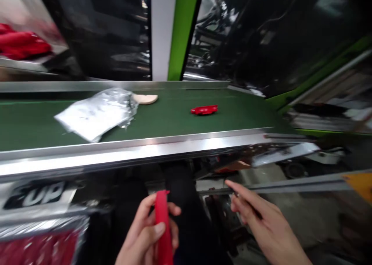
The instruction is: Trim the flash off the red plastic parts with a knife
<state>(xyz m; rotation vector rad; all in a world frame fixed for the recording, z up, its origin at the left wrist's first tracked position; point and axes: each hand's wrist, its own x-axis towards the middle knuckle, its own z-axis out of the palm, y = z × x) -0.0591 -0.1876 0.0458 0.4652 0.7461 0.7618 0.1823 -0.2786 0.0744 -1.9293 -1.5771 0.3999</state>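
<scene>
My left hand is closed around a long, narrow red plastic part, held upright with the thumb across its near face. To its right, my right hand has its index finger stretched forward and the other fingers curled. A slim dark tool shows in that hand, mostly hidden by the fingers, so its exact kind does not show. Both hands are in front of the green conveyor belt, below its metal edge. On the belt lies another red plastic part, apart from both hands.
A clear plastic bag with white paper lies on the belt's left, beside a pale rounded piece. A metal rail edges the belt. Plastic-wrapped dark red items are at lower left. A green machine frame stands behind.
</scene>
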